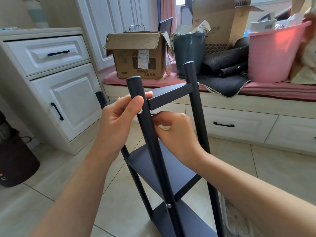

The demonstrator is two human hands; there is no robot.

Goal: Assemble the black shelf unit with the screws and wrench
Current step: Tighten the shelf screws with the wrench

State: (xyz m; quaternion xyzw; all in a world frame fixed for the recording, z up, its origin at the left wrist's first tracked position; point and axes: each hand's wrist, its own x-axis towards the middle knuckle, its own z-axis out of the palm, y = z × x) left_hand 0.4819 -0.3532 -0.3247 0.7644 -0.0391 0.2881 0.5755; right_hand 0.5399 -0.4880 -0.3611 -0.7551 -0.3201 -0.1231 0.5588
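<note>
We stand the black shelf unit (164, 166) on the tiled floor before a cluttered window bench (239, 106), our left hand (119, 120) gripping its near post (150, 134) by a screw (140, 111), our right hand (176, 134) pinching something hidden behind it.

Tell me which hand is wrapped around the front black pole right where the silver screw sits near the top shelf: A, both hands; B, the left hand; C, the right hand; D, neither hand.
B. The left hand curls its fingers and thumb around the front pole beside the silver screw, while the right hand sits just behind the pole, under the top shelf.
</note>
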